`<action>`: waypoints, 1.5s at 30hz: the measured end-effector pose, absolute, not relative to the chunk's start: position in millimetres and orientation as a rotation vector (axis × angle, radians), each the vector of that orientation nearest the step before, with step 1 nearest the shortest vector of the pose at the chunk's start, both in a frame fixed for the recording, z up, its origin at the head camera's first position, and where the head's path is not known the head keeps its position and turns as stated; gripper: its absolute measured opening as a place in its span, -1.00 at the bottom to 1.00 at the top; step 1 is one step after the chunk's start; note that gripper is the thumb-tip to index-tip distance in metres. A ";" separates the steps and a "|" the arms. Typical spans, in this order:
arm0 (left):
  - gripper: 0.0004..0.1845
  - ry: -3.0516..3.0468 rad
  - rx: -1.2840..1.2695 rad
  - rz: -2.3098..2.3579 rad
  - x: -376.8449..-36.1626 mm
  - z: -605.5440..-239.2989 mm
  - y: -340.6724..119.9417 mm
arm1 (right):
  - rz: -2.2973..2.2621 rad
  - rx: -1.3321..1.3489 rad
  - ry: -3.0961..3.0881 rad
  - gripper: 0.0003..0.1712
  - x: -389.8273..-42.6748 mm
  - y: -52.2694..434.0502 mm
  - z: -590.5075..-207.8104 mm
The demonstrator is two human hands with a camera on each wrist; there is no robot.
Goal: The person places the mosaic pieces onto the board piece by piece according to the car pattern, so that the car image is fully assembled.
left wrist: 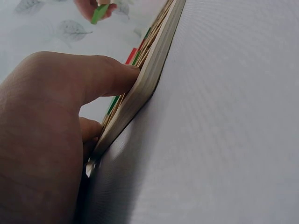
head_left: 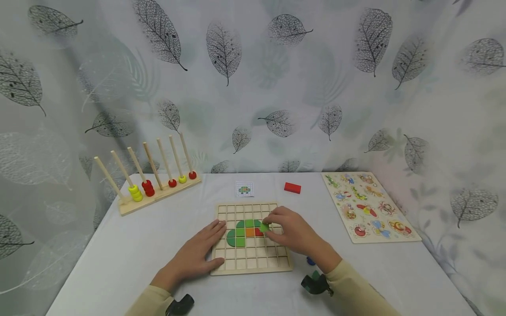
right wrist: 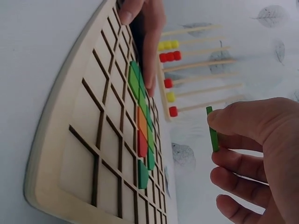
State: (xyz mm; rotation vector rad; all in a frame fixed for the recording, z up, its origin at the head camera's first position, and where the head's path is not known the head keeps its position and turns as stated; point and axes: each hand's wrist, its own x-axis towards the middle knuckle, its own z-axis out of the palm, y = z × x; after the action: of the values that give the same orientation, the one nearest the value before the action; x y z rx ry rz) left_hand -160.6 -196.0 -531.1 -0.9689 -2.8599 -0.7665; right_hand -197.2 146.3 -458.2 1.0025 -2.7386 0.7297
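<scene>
A wooden grid board (head_left: 253,259) (right wrist: 88,154) lies on the table in front of me, with green, orange and red tiles (head_left: 245,232) (right wrist: 142,126) set in its cells. My left hand (head_left: 197,256) (left wrist: 51,130) lies flat on the board's left edge (left wrist: 149,74), fingers straight. My right hand (head_left: 292,232) (right wrist: 257,154) hovers over the board's right part and pinches a small green tile (head_left: 264,227) (right wrist: 213,130) (left wrist: 99,13) between thumb and fingers, just right of the tiles in the board.
A pattern card (head_left: 244,189) and a red block (head_left: 292,188) lie behind the board. A peg rack with red and yellow beads (head_left: 154,184) stands at back left. An animal puzzle board (head_left: 367,206) lies at right. A blue piece (head_left: 310,261) sits under my right wrist.
</scene>
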 end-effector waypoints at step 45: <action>-0.05 -2.836 -0.974 -0.755 -162.2 -535.5 -197.5 | 0.650 1.048 -2.863 -0.77 -196.9 107.9 -488.4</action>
State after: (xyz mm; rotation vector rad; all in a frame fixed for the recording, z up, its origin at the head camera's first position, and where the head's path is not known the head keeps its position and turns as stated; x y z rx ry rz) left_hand -162.2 -197.5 -535.5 -0.9744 -2.8363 -0.7551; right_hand -196.9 107.9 -488.4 1.0479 -2.8632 0.6503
